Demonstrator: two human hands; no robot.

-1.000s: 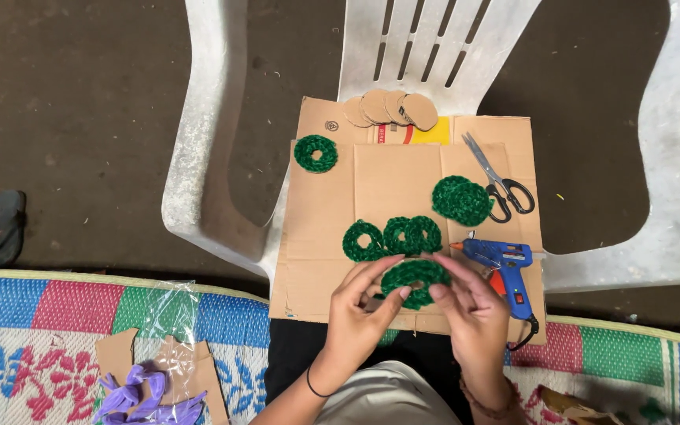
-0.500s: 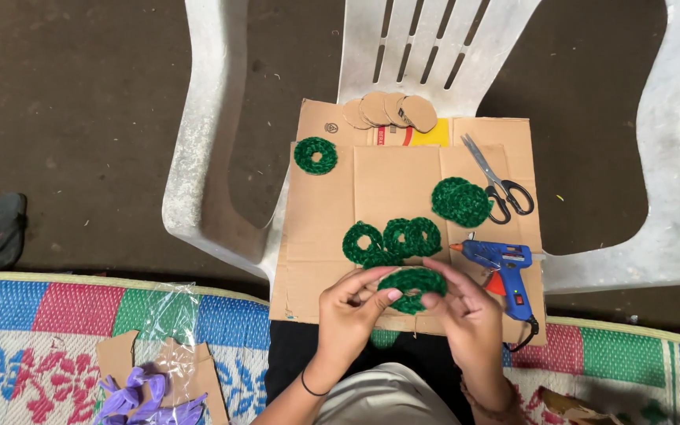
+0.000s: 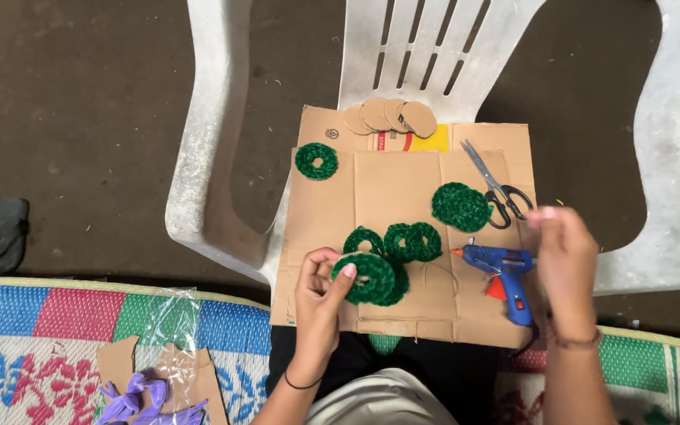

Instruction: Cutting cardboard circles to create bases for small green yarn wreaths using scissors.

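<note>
While the left hand (image 3: 320, 295) pinches a green ring (image 3: 367, 277), the blurred right hand (image 3: 564, 264) seems empty.

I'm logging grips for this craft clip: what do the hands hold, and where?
Left hand pinches a green yarn ring at its left edge. Right hand holds nothing visible.

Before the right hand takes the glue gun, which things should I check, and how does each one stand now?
1. Left hand grips the green ring: ok.
2. Right hand is empty: ok, nothing shows in it.
3. Glue gun lies within reach, beside the right hand: ok.
4. Nozzle points away from the fingers: ok, it points left, toward the rings.
5. Glue gun is hot: cannot tell.
6. Scissors lie clear of the hand's way: ok, further up the cardboard.
</note>
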